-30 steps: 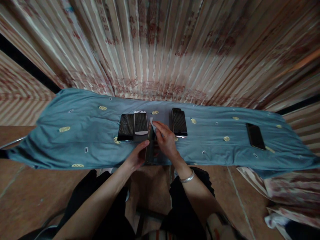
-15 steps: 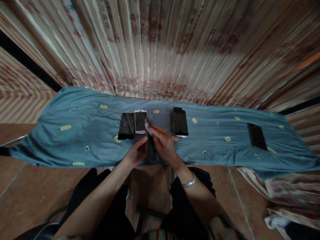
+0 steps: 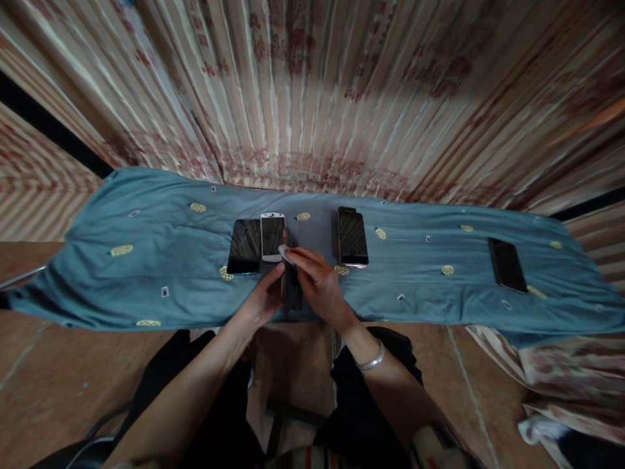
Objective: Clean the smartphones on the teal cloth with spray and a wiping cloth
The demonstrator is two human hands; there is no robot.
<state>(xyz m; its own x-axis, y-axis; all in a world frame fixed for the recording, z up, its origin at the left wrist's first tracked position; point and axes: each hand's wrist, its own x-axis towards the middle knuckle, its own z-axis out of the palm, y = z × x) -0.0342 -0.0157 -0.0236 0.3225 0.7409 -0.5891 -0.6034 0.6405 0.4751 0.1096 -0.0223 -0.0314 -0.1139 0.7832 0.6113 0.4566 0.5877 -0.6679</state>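
Work looks mid-course: one dark phone (image 3: 289, 290) is up on edge between the hands, above the near side of the blue cloth (image 3: 420, 296), a small white wad (image 3: 282, 251) against its upper edge. Others lie flat: white-framed phone (image 3: 273, 237) beside a large black one (image 3: 245, 246) at left, a stacked pair (image 3: 352, 240) right of the hands, a lone phone (image 3: 508, 266) well apart at far right. Which are finished, cannot tell. Left hand (image 3: 265, 298) half closed on the held phone, thumb at its edge, other fingers mostly hidden. Right hand (image 3: 319, 281) partly curled, fingertips pinching the wad.
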